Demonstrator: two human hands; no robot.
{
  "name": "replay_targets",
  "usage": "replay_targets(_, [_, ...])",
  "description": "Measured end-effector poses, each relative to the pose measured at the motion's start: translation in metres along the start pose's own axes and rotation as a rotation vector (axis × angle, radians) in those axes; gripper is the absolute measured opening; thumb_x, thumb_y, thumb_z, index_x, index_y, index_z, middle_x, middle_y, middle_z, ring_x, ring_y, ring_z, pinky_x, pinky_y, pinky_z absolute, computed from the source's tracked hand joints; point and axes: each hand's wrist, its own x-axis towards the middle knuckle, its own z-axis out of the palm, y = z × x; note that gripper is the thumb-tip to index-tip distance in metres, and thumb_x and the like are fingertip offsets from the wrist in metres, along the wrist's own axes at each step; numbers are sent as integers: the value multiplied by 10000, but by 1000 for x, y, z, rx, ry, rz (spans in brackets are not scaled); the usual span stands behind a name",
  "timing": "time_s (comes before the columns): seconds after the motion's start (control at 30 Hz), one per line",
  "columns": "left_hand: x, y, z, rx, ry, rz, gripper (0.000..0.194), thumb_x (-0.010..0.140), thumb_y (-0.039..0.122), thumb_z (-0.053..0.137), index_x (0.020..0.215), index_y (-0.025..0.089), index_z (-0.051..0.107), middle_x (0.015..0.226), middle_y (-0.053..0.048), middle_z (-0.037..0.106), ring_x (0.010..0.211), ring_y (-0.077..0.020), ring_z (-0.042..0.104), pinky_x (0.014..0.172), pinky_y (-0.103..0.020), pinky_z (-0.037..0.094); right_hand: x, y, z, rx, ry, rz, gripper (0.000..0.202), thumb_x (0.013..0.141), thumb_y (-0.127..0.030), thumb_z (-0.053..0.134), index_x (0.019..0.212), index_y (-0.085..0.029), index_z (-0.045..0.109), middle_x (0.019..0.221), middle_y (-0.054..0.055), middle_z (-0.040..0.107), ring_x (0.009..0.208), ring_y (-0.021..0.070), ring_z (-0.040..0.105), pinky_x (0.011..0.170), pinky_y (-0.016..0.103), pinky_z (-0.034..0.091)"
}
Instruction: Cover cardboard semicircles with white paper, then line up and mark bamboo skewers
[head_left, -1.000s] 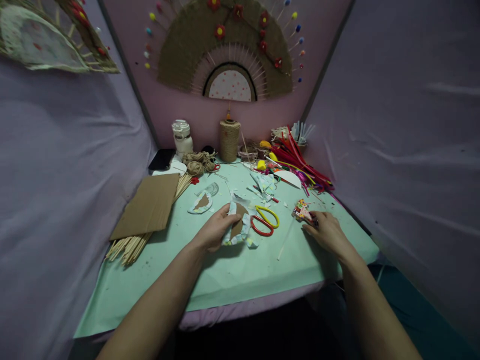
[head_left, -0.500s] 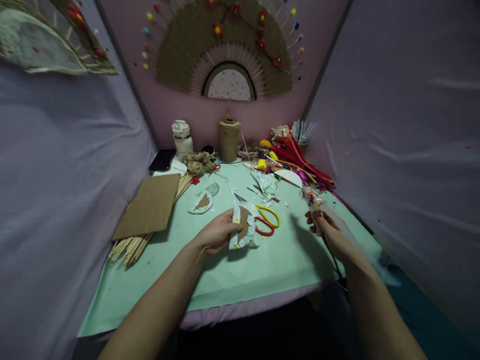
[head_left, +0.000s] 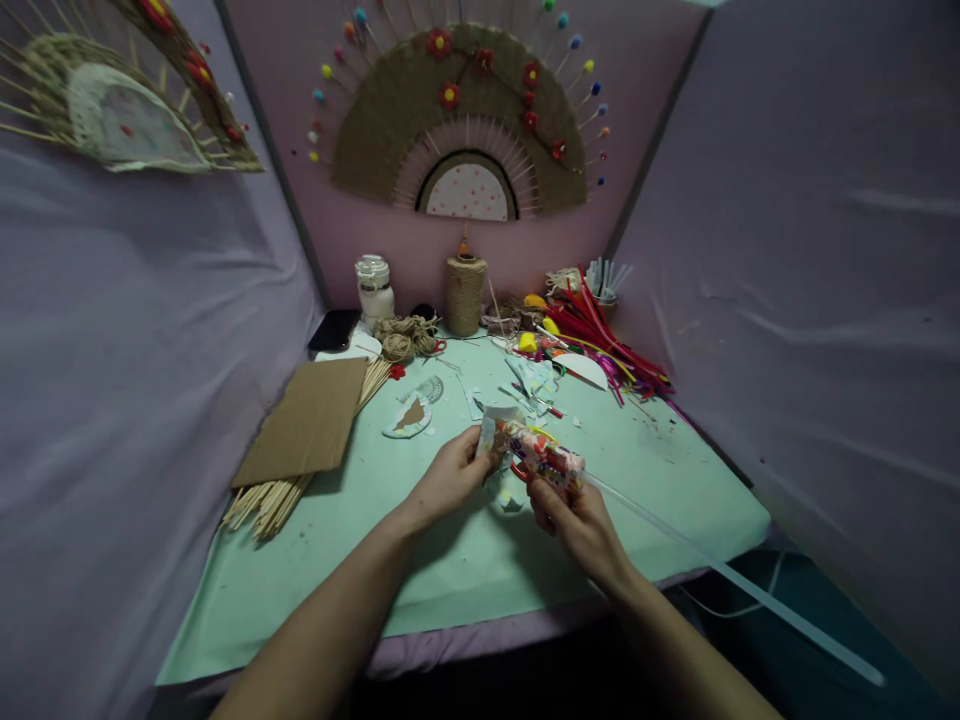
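Note:
My left hand (head_left: 456, 470) pinches a fabric-edged cardboard piece (head_left: 489, 430) above the middle of the table. My right hand (head_left: 574, 515) is wrapped round a patterned glue gun (head_left: 551, 458), whose front end is at the cardboard piece; whether they touch is hard to tell. A long translucent glue stick (head_left: 720, 565) sticks out of the gun's back towards the lower right. Red and yellow scissors (head_left: 541, 434) lie behind the gun, mostly hidden. A second fabric-edged half-round piece (head_left: 409, 416) lies left of my hands, beside a clear protractor (head_left: 430, 390).
Brown cardboard (head_left: 304, 420) rests on wooden sticks (head_left: 268, 505) at left. Along the back stand a white bottle (head_left: 374, 292) and a twine spool (head_left: 465, 297), near twine balls (head_left: 397, 345). Red strips (head_left: 607, 335) lie back right. A decorated fan (head_left: 375, 130) hangs behind.
My right hand has brought the glue gun leftwards to the cardboard piece. My left hand has tilted that piece and raised it slightly. The camera view has shifted a little.

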Motion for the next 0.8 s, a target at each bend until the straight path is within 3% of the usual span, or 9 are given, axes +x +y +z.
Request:
replay_targets(0.4, [-2, 1, 0, 193, -10, 61, 361, 907, 451, 470, 1037, 143, 603, 899, -50, 623, 795, -171, 516, 712, -262, 407, 3, 3, 2, -215, -4, -85, 444, 890, -578, 461, 684, -185, 489, 581, -21, 421, 529, 114, 385, 502, 255, 329])
replay_targets(0.8, [-2, 0, 0, 188, -17, 76, 380, 898, 453, 484, 1066, 133, 603, 952, -69, 647, 843, -188, 554, 746, -278, 434, 3, -1, 3, -267, -5, -126, 442, 906, -567, 422, 666, -197, 454, 559, -20, 439, 523, 118, 401, 512, 256, 338])
